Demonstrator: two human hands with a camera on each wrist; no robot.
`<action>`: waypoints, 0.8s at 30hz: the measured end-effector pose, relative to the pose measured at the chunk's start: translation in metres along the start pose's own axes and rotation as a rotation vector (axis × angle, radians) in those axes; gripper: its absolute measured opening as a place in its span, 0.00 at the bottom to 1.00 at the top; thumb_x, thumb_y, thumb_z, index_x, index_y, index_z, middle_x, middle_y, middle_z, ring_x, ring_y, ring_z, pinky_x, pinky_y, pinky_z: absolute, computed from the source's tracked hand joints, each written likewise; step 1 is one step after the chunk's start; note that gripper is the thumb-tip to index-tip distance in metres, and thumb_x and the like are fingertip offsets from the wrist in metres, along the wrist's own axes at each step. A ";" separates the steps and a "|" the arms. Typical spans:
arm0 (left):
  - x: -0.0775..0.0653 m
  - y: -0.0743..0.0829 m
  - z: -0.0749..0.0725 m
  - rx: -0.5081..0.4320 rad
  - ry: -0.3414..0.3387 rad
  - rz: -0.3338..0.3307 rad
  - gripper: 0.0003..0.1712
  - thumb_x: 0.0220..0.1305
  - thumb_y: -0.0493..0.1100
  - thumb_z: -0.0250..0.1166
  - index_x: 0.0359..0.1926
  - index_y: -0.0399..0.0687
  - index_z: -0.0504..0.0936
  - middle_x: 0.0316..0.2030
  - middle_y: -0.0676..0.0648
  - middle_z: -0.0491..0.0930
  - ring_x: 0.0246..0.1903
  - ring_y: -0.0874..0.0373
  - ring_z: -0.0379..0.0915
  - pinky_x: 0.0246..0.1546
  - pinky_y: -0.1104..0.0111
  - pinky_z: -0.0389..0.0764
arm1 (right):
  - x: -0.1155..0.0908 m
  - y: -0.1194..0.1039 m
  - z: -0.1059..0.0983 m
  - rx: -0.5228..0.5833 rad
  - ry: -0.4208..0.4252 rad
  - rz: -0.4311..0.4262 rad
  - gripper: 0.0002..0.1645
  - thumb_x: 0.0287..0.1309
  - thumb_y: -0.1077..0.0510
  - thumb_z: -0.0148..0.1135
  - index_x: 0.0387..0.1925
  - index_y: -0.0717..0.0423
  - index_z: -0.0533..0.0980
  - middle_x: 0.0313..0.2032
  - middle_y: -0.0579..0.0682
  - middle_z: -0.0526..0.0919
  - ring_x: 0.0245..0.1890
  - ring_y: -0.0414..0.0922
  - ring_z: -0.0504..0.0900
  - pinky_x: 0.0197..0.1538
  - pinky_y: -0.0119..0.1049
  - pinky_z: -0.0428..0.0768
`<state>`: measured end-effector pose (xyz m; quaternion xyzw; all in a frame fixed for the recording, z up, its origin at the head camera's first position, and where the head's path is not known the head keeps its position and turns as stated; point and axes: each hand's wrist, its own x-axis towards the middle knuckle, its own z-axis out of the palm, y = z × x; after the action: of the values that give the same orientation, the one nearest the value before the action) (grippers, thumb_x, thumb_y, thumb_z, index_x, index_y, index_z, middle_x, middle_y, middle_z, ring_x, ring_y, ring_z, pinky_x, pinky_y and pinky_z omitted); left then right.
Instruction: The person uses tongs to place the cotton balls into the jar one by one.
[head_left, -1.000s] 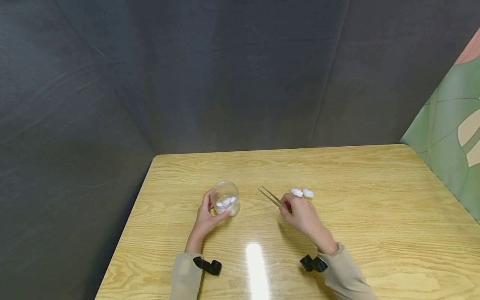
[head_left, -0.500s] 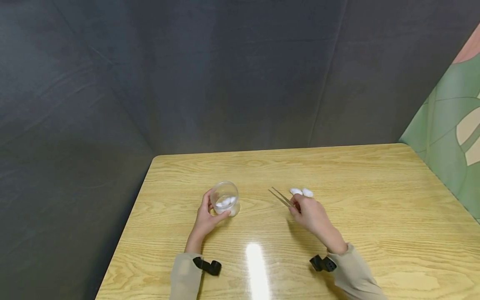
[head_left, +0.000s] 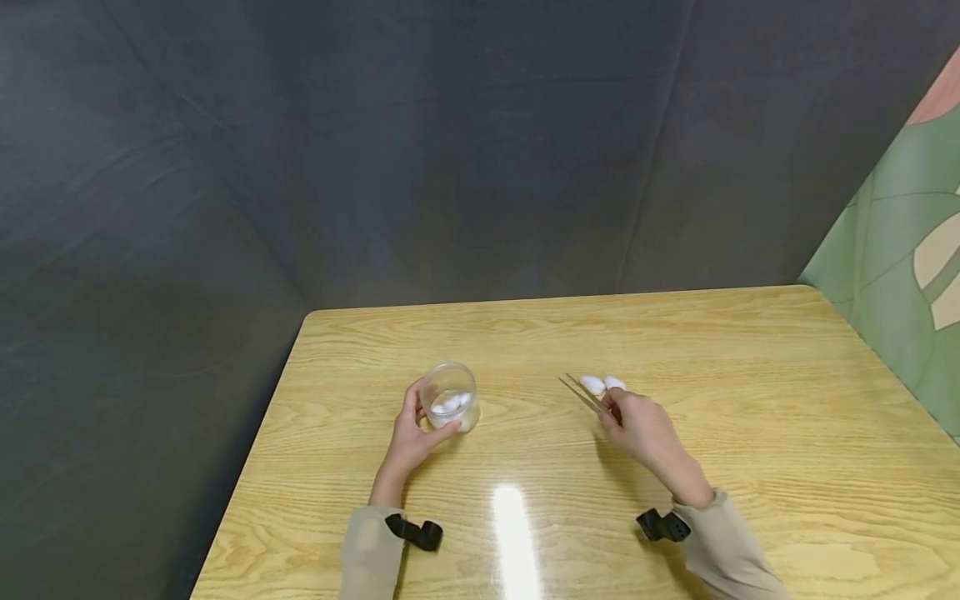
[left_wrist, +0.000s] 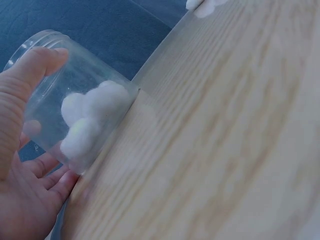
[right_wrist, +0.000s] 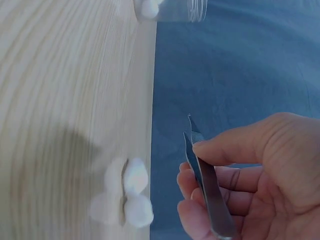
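Note:
A clear plastic jar (head_left: 450, 385) stands on the wooden table, several white cotton balls (left_wrist: 82, 120) at its bottom. My left hand (head_left: 411, 433) holds it from the left, thumb across the near side and fingers around the back. In my right hand (head_left: 643, 429) I pinch metal tweezers (right_wrist: 207, 185) between thumb and fingers; their tips are apart, with nothing between them. Two loose cotton balls (right_wrist: 136, 192) lie side by side on the table, just beyond the tweezers in the head view. The hand partly covers the right one there.
The wooden table (head_left: 360, 342) ends at a dark cloth (head_left: 480, 167) behind and on the left. A green patterned surface (head_left: 892, 250) borders the right side. Each sleeve carries a black wrist camera (head_left: 663, 526). A bright light reflection lies on the near tabletop.
My right hand has moved right with the tweezers, from between the jar and the loose cotton balls to beside those balls. The left hand and jar stay in place.

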<state>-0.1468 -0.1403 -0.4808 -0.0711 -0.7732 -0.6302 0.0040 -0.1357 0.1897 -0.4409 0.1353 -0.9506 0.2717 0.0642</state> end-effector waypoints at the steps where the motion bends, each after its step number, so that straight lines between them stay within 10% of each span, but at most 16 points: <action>1: 0.000 0.000 0.000 -0.002 -0.001 0.000 0.47 0.49 0.31 0.71 0.67 0.36 0.56 0.61 0.30 0.64 0.61 0.37 0.59 0.58 0.49 0.60 | 0.000 0.003 -0.001 0.000 -0.003 0.004 0.02 0.52 0.67 0.61 0.29 0.63 0.75 0.15 0.44 0.69 0.14 0.37 0.63 0.17 0.30 0.61; 24: 0.000 -0.001 0.000 -0.012 -0.004 0.017 0.47 0.48 0.31 0.71 0.67 0.36 0.56 0.60 0.30 0.64 0.60 0.37 0.59 0.58 0.51 0.60 | -0.002 0.034 -0.007 -0.018 -0.059 0.123 0.05 0.56 0.66 0.57 0.27 0.66 0.75 0.15 0.46 0.70 0.13 0.39 0.64 0.15 0.32 0.62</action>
<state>-0.1471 -0.1404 -0.4818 -0.0788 -0.7687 -0.6347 0.0075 -0.1437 0.2217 -0.4522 0.0841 -0.9611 0.2623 0.0205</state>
